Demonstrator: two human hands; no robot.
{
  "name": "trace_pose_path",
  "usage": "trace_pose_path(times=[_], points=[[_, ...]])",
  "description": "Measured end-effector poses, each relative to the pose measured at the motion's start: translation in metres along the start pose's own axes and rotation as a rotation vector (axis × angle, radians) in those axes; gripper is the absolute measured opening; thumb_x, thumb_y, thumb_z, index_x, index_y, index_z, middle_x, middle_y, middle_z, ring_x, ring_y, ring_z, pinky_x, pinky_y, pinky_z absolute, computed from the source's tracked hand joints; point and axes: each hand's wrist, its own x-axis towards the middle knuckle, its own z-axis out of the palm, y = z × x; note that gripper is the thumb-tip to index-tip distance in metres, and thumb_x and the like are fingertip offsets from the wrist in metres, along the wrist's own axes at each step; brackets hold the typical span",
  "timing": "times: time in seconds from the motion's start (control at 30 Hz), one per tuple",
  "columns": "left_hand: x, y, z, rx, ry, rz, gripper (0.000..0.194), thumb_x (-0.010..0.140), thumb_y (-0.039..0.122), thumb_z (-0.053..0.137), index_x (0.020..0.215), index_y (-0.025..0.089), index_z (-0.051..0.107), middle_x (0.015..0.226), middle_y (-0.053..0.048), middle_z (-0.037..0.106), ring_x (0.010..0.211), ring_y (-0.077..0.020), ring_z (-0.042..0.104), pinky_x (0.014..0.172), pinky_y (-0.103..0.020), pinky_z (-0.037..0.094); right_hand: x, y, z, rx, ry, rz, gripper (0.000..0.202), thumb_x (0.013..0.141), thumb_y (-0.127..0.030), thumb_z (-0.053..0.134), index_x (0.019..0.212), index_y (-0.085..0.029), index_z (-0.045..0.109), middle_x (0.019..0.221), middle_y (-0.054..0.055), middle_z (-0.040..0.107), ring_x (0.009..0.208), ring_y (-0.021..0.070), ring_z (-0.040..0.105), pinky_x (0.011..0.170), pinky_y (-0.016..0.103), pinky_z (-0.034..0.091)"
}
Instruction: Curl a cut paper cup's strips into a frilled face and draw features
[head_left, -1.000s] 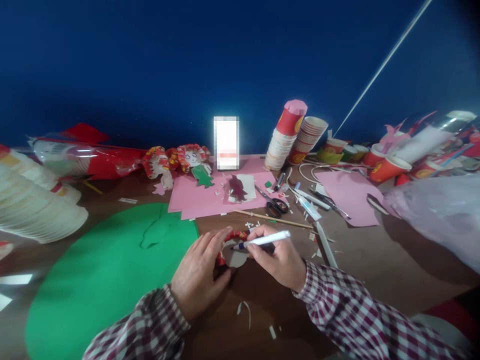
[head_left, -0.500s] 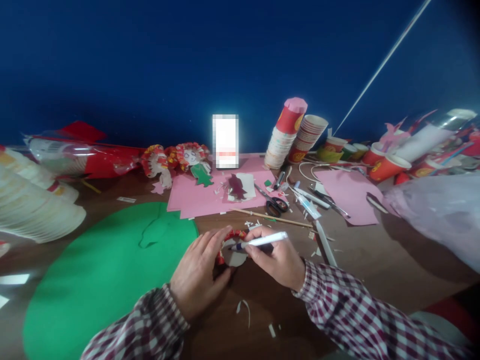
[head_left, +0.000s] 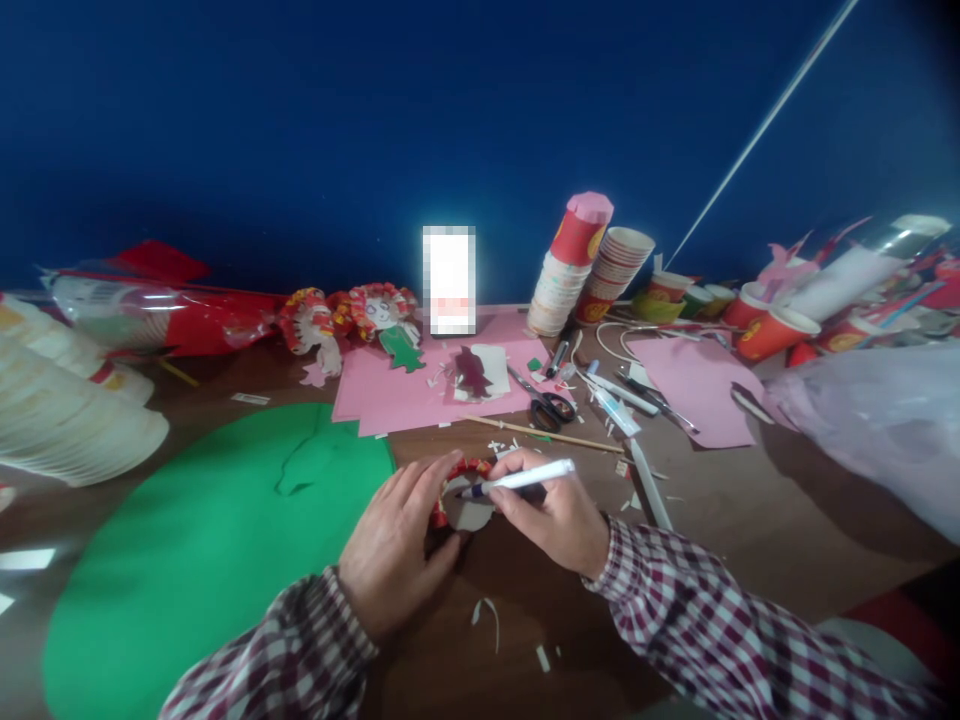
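Observation:
My right hand (head_left: 553, 515) pinches a white marker pen (head_left: 534, 476), its dark tip pointing left onto a round paper craft piece (head_left: 471, 515). That piece has a pale grey-white face with a red and yellow crinkled rim along its top and left. My left hand (head_left: 401, 535) curves round the left side of the piece, fingers over the rim and thumb near its lower edge, gripping it on the brown table. Part of the rim is hidden under the left fingers. Whether the tip is leaving a mark is too small to tell.
A large green sheet (head_left: 202, 540) lies at left. Beyond my hands are black scissors (head_left: 551, 408), a thin wooden stick (head_left: 540, 433), pink paper (head_left: 375, 405) and a lit phone (head_left: 450, 280). Stacked paper cups (head_left: 559, 290) stand behind; a plastic bag (head_left: 877, 420) sits right.
Both hands stay in nearly the same place, with the marker tip still at the face of the craft piece. The whole view has shifted very slightly.

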Motion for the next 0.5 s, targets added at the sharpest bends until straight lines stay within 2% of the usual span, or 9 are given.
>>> trace_pose_path(times=[0.5], points=[[0.0005, 0.0016, -0.0032, 0.010, -0.033, -0.008, 0.063, 0.069, 0.017, 0.052, 0.126, 0.020, 0.028, 0.118, -0.009, 0.047, 0.106, -0.0237, 0.043, 0.089, -0.040, 0.038, 0.0007, 0.0014, 0.0005, 0.010, 0.013, -0.028, 0.012, 0.079, -0.026, 0.052, 0.087, -0.018, 0.054, 0.076, 0.002, 0.059, 0.065, 0.0119, 0.054, 0.057, 0.021, 0.042]])
